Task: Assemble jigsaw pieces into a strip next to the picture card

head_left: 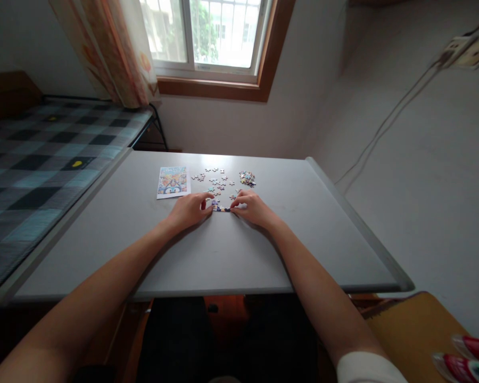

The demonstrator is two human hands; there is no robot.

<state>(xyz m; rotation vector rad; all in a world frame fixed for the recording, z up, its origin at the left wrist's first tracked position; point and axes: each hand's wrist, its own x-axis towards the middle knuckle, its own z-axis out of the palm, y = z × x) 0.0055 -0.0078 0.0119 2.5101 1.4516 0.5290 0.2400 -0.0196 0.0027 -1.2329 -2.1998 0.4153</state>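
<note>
Both my hands rest on a grey table, on either side of a short row of joined puzzle pieces. My left hand has its fingers curled, fingertips pinching the left end of the row. My right hand is curled too, fingertips pressed on the row's right end. Beyond the hands lie several loose puzzle pieces, with a small heap of pieces to their right. A colourful reference picture card lies flat to the left of them.
A bed with a blue-and-black checked cover stands against the table's left edge. Behind the table are a window and a curtain. A wooden stool sits at lower right, with red-and-white items on it.
</note>
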